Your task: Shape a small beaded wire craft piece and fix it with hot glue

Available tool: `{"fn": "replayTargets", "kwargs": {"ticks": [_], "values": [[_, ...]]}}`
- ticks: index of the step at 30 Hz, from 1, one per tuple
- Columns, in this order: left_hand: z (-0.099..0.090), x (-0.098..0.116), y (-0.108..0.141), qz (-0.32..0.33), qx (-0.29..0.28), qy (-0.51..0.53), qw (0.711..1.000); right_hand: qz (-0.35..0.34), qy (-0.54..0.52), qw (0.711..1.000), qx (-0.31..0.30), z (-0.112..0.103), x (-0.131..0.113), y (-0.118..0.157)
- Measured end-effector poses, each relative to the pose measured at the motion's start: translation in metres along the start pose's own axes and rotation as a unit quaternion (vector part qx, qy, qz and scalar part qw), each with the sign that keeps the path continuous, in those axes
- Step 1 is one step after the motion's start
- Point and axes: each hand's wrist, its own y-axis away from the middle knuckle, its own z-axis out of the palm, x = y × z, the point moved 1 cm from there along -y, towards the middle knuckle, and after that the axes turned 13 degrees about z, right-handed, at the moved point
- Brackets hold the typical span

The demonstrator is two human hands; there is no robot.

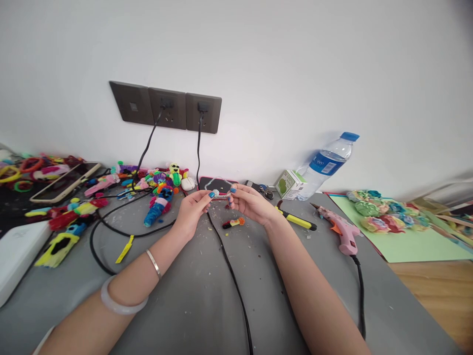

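My left hand [194,211] and my right hand [254,203] meet above the grey table [207,296], both closed in a pinch. Between their fingertips is a pale, silvery-white pipe cleaner [219,194], with a thin part of it looping up behind. Its exact shape is too small to make out. Below my right hand lies a small orange, yellow and black pipe cleaner piece [233,223]. A phone with a pink edge [231,186] lies behind my hands, partly covered by them.
Pliers with yellow handles [298,219] and a pink glue gun [345,234] lie right. A water bottle [325,165] and small carton [288,185] stand by the wall. Colourful pipe cleaner figures [158,207] crowd the left. A black cable [229,266] crosses the table.
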Motion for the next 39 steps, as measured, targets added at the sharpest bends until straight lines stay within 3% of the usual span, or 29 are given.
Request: {"fn": "replayTargets", "kwargs": {"ticks": [6,15,31,34,39], "values": [[-0.001,-0.001,-0.001,0.002,-0.020,-0.020,1.000,0.006,-0.002,1.000,0.001,0.000,0.000,0.000],[-0.004,-0.003,-0.001,0.014,-0.080,-0.038,0.996,-0.066,0.023,0.997,-0.015,0.003,0.000,0.002],[0.003,0.004,0.004,-0.023,-0.133,0.026,0.991,-0.141,0.083,0.985,0.058,0.010,-0.002,0.001],[0.002,0.004,0.004,-0.024,-0.104,0.040,0.994,-0.214,0.145,0.960,0.105,0.008,-0.001,-0.001],[0.001,0.004,0.002,-0.037,-0.059,0.075,0.995,-0.327,0.335,0.866,0.175,0.007,-0.004,0.002]]}}
